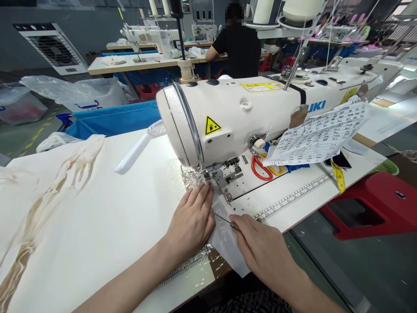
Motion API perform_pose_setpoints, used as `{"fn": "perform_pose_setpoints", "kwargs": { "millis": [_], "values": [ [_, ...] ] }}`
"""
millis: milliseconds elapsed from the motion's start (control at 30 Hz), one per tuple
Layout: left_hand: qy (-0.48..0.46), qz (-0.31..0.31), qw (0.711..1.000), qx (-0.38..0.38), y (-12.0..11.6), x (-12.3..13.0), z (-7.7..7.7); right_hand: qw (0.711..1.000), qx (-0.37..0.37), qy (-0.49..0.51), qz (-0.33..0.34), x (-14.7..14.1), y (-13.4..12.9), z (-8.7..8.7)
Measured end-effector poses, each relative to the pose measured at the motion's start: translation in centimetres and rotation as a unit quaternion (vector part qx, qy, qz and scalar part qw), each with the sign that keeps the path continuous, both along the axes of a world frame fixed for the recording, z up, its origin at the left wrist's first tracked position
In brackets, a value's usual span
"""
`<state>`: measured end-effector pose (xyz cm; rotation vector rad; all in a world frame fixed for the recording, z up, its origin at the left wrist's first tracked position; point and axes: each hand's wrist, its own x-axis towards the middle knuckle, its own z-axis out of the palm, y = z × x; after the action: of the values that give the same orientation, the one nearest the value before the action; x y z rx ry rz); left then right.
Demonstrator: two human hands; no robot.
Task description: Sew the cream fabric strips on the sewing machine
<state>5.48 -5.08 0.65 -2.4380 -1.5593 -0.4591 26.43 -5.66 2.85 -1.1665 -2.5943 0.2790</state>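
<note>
My left hand (192,217) lies with its fingers stretched out over thin, sheer white fabric (230,243), fingertips close in front of the presser foot of a white sewing machine (224,117). In my right hand (260,243) is a slim awl (223,218), its thin metal shaft pointing left toward my left hand. Its handle is mostly hidden in my closed fingers. The fabric runs from under the needle area down past the table's front edge. Beneath and beside my left hand lies shiny clear plastic (192,178).
Orange-handled scissors (261,168) lie under the machine arm, near a yellow measuring tape (338,176). A written paper sheet (316,134) hangs from the machine. Cream fabric (65,182) covers the table's left side. A red stool (381,202) stands at right; a person (241,43) sits beyond.
</note>
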Motion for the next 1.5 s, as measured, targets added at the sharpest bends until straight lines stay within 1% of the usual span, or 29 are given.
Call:
{"fn": "perform_pose_setpoints", "kwargs": {
  "millis": [267,400,567,733,900,967,1033,1100,1200,1267,1300,1367,1500],
  "values": [
    [-0.007,-0.014,1.0,-0.003,-0.5,0.0,-0.2,0.999,0.026,-0.001,0.022,-0.8,0.5,0.1],
    [-0.005,-0.024,1.0,-0.009,-0.7,0.0,0.1,1.0,0.019,-0.012,0.02,-1.1,0.6,0.2],
    [-0.008,-0.043,0.999,-0.006,-0.6,0.1,0.4,1.0,-0.007,-0.026,0.011,-1.6,0.9,0.3],
    [-0.007,-0.031,1.0,0.003,-0.2,-0.1,0.3,0.999,-0.026,-0.024,0.0,-2.2,1.3,0.3],
    [-0.009,0.029,1.0,0.006,0.4,-0.2,0.5,0.999,-0.032,-0.034,-0.014,-2.9,1.6,0.0],
    [-0.009,0.029,1.0,0.004,0.6,-0.2,0.6,0.999,-0.025,-0.028,-0.018,-3.0,1.8,-0.2],
    [-0.007,0.021,1.0,0.005,0.9,-0.4,0.5,1.0,-0.021,0.002,-0.017,-3.0,1.9,-0.4],
    [0.005,0.019,1.0,0.012,1.3,-0.8,0.3,0.997,-0.041,0.066,-0.013,-2.8,2.0,-0.4],
    [0.038,0.028,0.998,0.034,1.8,-1.6,0.1,0.978,-0.134,0.161,-0.023,-2.4,1.8,-0.2],
    [0.06,0.039,0.996,0.052,1.9,-1.9,0.1,0.962,-0.196,0.185,-0.033,-2.2,1.4,0.0],
    [0.064,0.043,0.995,0.057,1.8,-2.0,0.2,0.958,-0.213,0.188,-0.036,-2.1,1.1,0.0],
    [0.053,0.044,0.996,0.053,1.5,-1.7,0.4,0.958,-0.215,0.189,-0.036,-1.9,0.6,0.0],
    [0.005,0.005,1.0,0.017,0.3,-0.3,0.7,0.96,-0.2,0.192,-0.032,-1.7,0.1,-0.2]
  ]
}}
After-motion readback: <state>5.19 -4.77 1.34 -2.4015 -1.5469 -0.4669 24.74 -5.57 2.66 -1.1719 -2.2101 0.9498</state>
